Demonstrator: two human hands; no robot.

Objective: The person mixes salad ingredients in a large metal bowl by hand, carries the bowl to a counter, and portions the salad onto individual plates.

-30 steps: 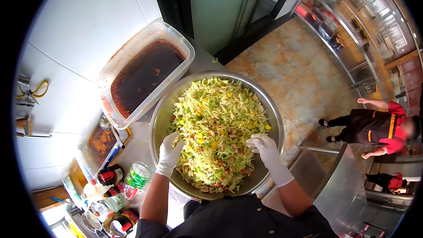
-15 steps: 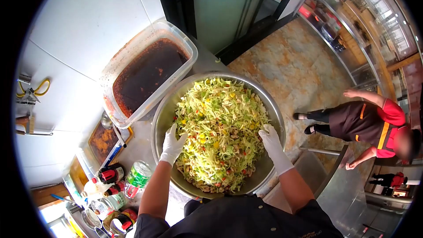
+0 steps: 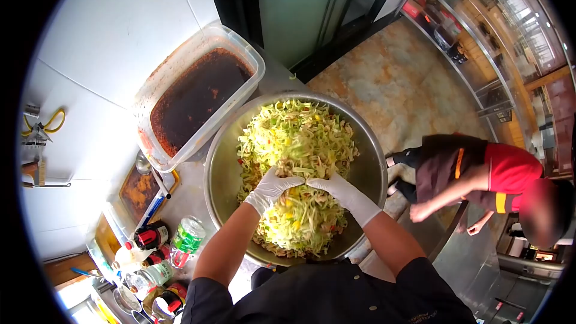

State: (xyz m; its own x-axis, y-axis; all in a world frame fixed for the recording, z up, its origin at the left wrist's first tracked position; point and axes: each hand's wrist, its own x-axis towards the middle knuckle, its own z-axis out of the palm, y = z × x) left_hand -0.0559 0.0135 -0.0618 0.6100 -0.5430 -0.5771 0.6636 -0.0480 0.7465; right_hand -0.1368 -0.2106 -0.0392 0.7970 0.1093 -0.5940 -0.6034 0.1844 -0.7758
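A large steel bowl [image 3: 373, 162] holds a heap of shredded green vegetable mix [image 3: 300, 126] with yellow and red bits. My left hand [image 3: 272, 191], in a white glove, is sunk into the middle of the heap from the left. From the right, my right hand [image 3: 347, 197], gloved too, meets it, the thumbs almost touching. Both hands are closed around a clump of the mix; their other fingers are partly buried. Some shreds just beyond them are blurred by motion.
A plastic tub [image 3: 257, 63] of dark red sauce stands beyond the bowl at left. Several bottles [image 3: 187, 237] and a ladle [image 3: 144, 163] lie to the left. A co-worker [image 3: 474, 174] in a red shirt and dark apron is close on the right, near a steel counter [image 3: 465, 264].
Both my hands have moved from the heap's sides inward to its middle, gathering the mix between them. The co-worker has come nearer and leans with an arm forward.
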